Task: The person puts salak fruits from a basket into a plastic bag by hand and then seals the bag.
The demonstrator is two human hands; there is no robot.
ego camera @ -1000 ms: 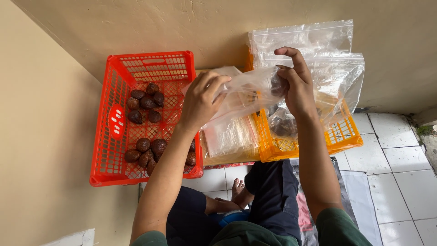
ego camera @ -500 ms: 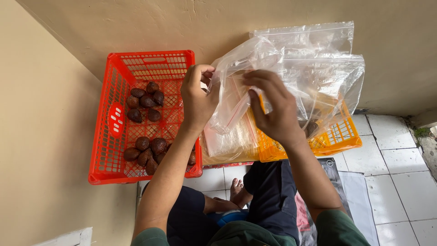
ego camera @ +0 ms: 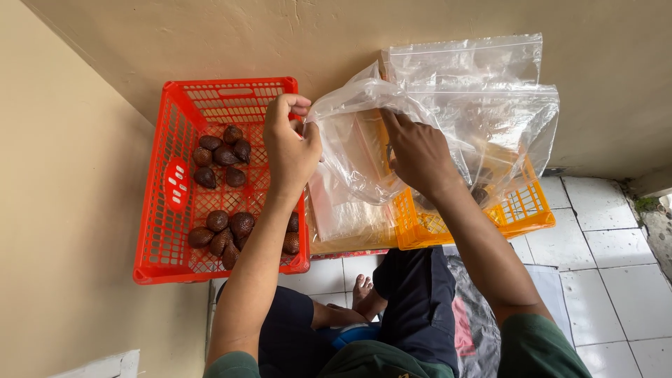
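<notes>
My left hand (ego camera: 288, 143) pinches the left rim of a clear plastic bag (ego camera: 350, 147), holding its mouth up above the baskets. My right hand (ego camera: 418, 152) has its fingers pushed into the bag's opening and grips the right side. Just left of the bag stands a red plastic basket (ego camera: 168, 210) holding several dark brown scaly fruits (ego camera: 224, 227). Under my right hand sits an orange basket (ego camera: 518, 210), mostly covered by more clear bags (ego camera: 490, 98).
A stack of flat clear bags (ego camera: 346, 220) lies between the two baskets. A beige wall runs behind them. My crossed legs and a bare foot (ego camera: 364, 294) rest on the white tiled floor (ego camera: 602, 245), beside a dark plastic sheet (ego camera: 469, 329).
My right hand dropped from the bag's top right corner and slid into its mouth. The bag went from stretched flat between both hands to puffed open. My left hand stayed near the red basket.
</notes>
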